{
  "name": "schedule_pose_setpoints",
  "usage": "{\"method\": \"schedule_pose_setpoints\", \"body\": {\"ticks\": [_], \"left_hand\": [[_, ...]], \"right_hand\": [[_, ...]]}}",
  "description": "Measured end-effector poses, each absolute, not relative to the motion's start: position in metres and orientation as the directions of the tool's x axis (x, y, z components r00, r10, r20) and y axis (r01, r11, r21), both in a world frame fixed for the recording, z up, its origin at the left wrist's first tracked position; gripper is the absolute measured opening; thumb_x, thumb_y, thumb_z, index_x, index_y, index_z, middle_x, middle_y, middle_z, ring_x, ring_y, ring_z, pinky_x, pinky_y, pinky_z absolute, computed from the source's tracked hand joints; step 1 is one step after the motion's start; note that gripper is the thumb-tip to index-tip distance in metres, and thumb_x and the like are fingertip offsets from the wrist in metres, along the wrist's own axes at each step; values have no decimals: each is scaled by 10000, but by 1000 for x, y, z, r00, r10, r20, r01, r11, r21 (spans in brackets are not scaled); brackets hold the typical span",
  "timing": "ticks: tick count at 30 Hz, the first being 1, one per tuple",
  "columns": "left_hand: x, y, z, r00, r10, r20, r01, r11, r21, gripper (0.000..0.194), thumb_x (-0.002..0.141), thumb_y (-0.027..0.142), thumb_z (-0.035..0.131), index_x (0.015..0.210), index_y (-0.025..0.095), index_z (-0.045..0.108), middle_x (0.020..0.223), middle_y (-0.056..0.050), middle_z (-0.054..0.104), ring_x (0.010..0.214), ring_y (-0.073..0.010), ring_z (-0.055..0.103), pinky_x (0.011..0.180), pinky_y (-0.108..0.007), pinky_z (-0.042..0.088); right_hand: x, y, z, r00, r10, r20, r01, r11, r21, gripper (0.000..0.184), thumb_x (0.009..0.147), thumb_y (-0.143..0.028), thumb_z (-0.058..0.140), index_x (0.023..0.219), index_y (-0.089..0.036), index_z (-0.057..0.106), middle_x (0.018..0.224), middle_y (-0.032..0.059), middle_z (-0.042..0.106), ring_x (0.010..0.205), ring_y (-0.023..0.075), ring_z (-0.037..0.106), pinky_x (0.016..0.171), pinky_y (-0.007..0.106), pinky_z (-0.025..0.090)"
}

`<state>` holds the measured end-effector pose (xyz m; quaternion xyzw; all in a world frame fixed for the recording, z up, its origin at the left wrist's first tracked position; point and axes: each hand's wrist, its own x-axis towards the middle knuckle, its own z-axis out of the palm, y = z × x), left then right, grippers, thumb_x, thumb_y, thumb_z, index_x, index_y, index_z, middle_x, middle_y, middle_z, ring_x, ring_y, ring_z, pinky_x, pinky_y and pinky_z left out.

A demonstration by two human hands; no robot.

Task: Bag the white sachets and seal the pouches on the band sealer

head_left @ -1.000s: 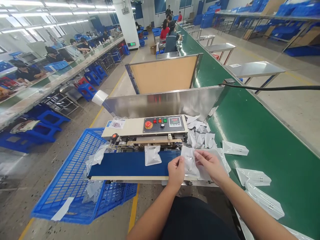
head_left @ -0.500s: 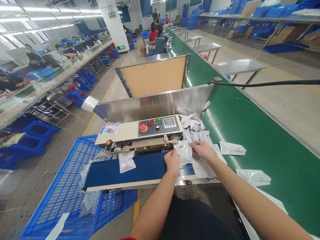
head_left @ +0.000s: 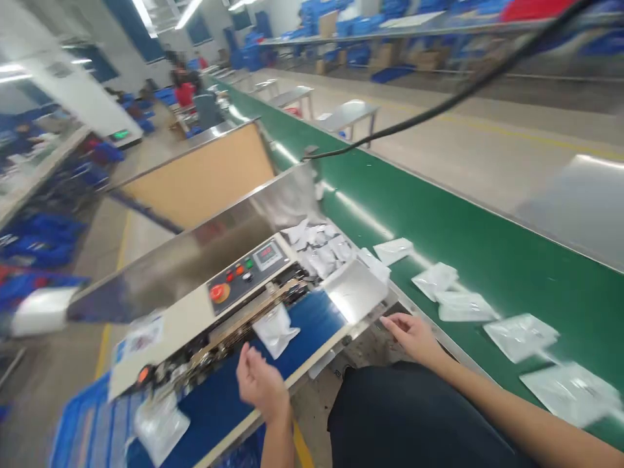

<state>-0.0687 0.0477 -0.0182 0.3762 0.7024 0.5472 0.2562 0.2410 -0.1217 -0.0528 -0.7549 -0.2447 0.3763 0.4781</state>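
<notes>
My left hand [head_left: 262, 382] is over the blue belt [head_left: 221, 398] of a band sealing machine [head_left: 192, 325], its fingers loosely curled and holding nothing visible. Just above it, a white pouch [head_left: 275, 330] hangs with its edge at the sealing track and its body on the belt. Another white pouch [head_left: 160, 426] is near the belt's left end. My right hand [head_left: 412, 337] is empty, thumb and fingers slightly apart, beside the metal plate [head_left: 358, 290] at the machine's right end. Both hands are somewhat blurred.
Several white pouches [head_left: 463, 305] lie along the green conveyor [head_left: 468, 250] to the right. A heap of pouches [head_left: 322, 250] rests behind the plate, against a metal partition [head_left: 195, 253]. A blue basket [head_left: 80, 419] stands below left. A black cable [head_left: 414, 120] crosses above the conveyor.
The view has swung right. Both hands have let go of the pouch, which now sits in the sealing track. My hands have moved apart, the right toward the green conveyor. The earlier pouch travelled left.
</notes>
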Motion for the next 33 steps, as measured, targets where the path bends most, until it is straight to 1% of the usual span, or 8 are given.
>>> {"method": "schedule_pose_setpoints", "body": {"ticks": [2, 5, 7, 9, 14, 18, 26, 33], "left_hand": [[-69, 45, -12, -533, 842, 81, 230, 52, 972, 474, 929, 528, 697, 1221, 169, 801, 935, -60, 754, 714, -187, 662, 674, -324, 565], [-37, 46, -4, -429, 898, 99, 186, -20, 982, 374, 920, 456, 717, 1112, 150, 814, 818, -31, 702, 632, -172, 611, 589, -309, 517], [1, 45, 1, -343, 936, 86, 174, -27, 984, 339, 926, 446, 717, 1060, 148, 810, 790, -24, 689, 616, -165, 604, 570, -302, 501], [45, 41, 6, -225, 973, 58, 168, -20, 986, 356, 936, 474, 715, 1045, 146, 799, 794, -22, 693, 617, -157, 605, 574, -296, 506], [148, 18, 17, 143, 990, 4, 185, -30, 982, 482, 924, 569, 737, 1091, 121, 795, 827, -36, 730, 677, -162, 657, 669, -313, 572], [208, -10, 16, 345, 938, -26, 201, -47, 978, 575, 890, 667, 750, 1071, 124, 813, 848, -66, 762, 699, -180, 686, 689, -330, 601], [244, -56, -23, 513, 834, -201, 316, 34, 948, 735, 824, 787, 762, 1084, 104, 829, 904, -129, 800, 753, -218, 717, 712, -344, 598], [287, -64, -77, 724, 651, -231, 429, -162, 889, 606, 928, 691, 686, 1133, 139, 831, 1042, -177, 825, 976, -311, 768, 885, -426, 608]], "right_hand": [[265, -186, -76, 772, 523, -362, -51, -516, -855, 488, 735, -727, 793, 695, -241, 764, 598, 20, 662, 617, 234, 606, 634, 355, 509], [313, -294, -111, 935, -56, -350, -298, -660, -690, 455, 717, -660, 777, 849, -225, 787, 816, 100, 766, 863, 338, 712, 825, 440, 558], [346, -364, -127, 824, -497, -274, -555, -609, -566, 546, 716, -603, 801, 1060, -179, 788, 1040, 218, 774, 1082, 432, 707, 912, 510, 544], [376, -417, -140, 658, -703, -272, -719, -477, -507, 613, 687, -577, 859, 1130, -160, 779, 1122, 293, 740, 1168, 484, 676, 916, 542, 531], [431, -455, -165, 729, -561, -392, -662, -434, -611, 363, 713, -471, 847, 912, -179, 766, 887, 171, 740, 937, 379, 708, 898, 503, 534], [453, -430, -184, 767, -531, -360, -600, -395, -696, 391, 832, -463, 714, 1092, -173, 741, 1000, 141, 761, 962, 300, 701, 890, 403, 542], [480, -392, -180, 759, -457, -464, -626, -315, -713, 292, 652, -401, 814, 836, -201, 706, 841, 119, 750, 803, 275, 664, 723, 378, 537], [432, -403, -155, 826, -339, -451, -529, -190, -827, 362, 666, -484, 765, 901, -215, 704, 733, 34, 692, 616, 210, 604, 568, 329, 488]]}}
